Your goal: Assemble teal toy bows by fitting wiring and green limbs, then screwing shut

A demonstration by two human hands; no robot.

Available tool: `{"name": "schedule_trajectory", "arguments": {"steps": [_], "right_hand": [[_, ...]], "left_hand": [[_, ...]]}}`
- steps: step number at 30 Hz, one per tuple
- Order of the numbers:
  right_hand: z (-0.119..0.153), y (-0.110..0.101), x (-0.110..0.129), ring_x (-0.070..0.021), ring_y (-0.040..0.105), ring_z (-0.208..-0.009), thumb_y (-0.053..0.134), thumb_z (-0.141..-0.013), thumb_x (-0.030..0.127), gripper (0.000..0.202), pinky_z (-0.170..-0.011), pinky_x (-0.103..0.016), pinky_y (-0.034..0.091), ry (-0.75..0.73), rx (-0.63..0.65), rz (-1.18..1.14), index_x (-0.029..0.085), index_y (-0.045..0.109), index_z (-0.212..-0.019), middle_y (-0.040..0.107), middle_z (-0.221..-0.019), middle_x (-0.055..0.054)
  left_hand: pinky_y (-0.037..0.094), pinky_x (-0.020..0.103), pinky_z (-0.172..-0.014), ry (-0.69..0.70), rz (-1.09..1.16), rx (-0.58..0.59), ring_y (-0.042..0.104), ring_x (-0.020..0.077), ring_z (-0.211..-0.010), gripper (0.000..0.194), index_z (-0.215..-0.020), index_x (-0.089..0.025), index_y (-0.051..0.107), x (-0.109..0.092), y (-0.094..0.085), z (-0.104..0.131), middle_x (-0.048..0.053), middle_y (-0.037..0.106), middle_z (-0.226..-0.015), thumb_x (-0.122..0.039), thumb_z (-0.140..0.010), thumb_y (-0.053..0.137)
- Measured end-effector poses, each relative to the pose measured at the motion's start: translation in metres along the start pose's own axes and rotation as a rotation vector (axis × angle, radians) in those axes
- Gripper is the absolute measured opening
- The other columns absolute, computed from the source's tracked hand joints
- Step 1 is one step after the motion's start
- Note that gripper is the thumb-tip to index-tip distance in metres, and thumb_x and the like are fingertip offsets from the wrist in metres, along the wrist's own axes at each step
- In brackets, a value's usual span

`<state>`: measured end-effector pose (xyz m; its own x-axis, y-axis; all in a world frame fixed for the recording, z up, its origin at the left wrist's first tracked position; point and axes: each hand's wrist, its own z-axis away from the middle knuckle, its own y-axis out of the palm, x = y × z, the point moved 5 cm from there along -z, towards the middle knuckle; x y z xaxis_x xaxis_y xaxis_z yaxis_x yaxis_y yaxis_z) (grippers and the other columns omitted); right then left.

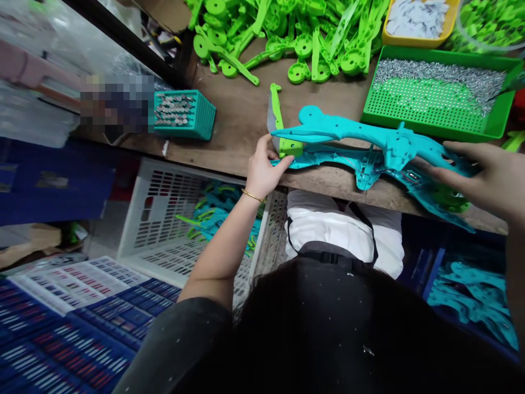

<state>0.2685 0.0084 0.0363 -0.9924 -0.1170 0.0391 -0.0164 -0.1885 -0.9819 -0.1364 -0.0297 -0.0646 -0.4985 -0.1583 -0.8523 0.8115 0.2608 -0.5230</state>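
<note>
My left hand (pixel 264 169) pinches the left ends of two long turquoise plastic shell halves at the bench edge. The upper half (pixel 353 130) is held above the lower half (pixel 320 157), with a gap between them. A bright green plastic arm (pixel 291 146), with a thin clear strip along it, sits between the halves at their left end. My right hand (pixel 488 172) grips the right end of the upper half, thumb and fingers apart around it. At that end a round green part (pixel 449 198) shows inside the lower half.
Loose green plastic arms (pixel 283 38) are heaped at the back of the wooden bench (pixel 241 117). A green tray (pixel 435 128) of screws stands back right, a turquoise basket (pixel 200 117) of metal parts left. Below are a white crate (pixel 143 219) and more turquoise shells (pixel 476 295).
</note>
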Motion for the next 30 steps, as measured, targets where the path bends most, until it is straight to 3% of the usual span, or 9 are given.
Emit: {"name": "schedule_trajectory", "arguments": {"steps": [8,13,21,26,30], "right_hand": [[0.004,0.001,0.016,-0.0237,0.06,-0.081,0.055,-0.084,0.052,0.057,-0.069,-0.035,0.04,-0.067,0.014,0.055,0.03,0.057,-0.137,0.071,-0.113,-0.009],[0.0,0.006,0.027,-0.0262,0.062,-0.084,0.057,-0.081,0.056,0.061,-0.068,-0.035,0.04,-0.094,0.006,0.073,0.035,0.056,-0.138,0.071,-0.115,-0.007],[0.008,0.005,0.036,-0.0305,0.063,-0.104,0.05,-0.088,0.057,0.059,-0.068,-0.037,0.038,-0.125,-0.001,0.154,0.037,0.049,-0.143,0.065,-0.13,-0.009],[0.007,0.006,0.041,-0.0293,0.061,-0.104,0.051,-0.086,0.056,0.061,-0.067,-0.036,0.036,-0.124,0.032,0.191,0.035,0.047,-0.143,0.064,-0.127,-0.009],[0.008,0.008,0.046,-0.0279,0.06,-0.105,0.045,-0.091,0.056,0.06,-0.071,-0.036,0.038,-0.187,0.065,0.206,0.031,0.043,-0.145,0.063,-0.127,-0.011]], "left_hand": [[0.055,0.026,-0.07,-0.229,0.528,-0.068,0.065,0.0158,-0.076,0.039,-0.108,-0.023,0.051,0.025,-0.01,0.004,0.0,0.065,-0.079,-0.019,-0.072,0.064],[0.059,0.036,-0.085,-0.371,0.719,0.003,0.067,0.0157,-0.079,0.037,-0.1,-0.021,0.053,0.029,-0.012,0.007,-0.002,0.066,-0.074,-0.006,-0.066,0.054],[0.058,0.04,-0.094,-0.421,0.742,0.02,0.069,0.014,-0.08,0.039,-0.099,-0.021,0.054,0.027,-0.017,0.014,-0.003,0.065,-0.072,-0.005,-0.063,0.056],[0.06,0.033,-0.085,-0.387,0.699,0.041,0.068,0.0143,-0.081,0.042,-0.1,-0.021,0.055,0.028,-0.021,0.014,-0.001,0.066,-0.078,-0.007,-0.06,0.058],[0.058,0.027,-0.072,-0.329,0.577,-0.038,0.066,0.0126,-0.073,0.042,-0.102,-0.024,0.055,0.037,-0.034,0.008,0.001,0.067,-0.09,-0.012,-0.062,0.059]]}}
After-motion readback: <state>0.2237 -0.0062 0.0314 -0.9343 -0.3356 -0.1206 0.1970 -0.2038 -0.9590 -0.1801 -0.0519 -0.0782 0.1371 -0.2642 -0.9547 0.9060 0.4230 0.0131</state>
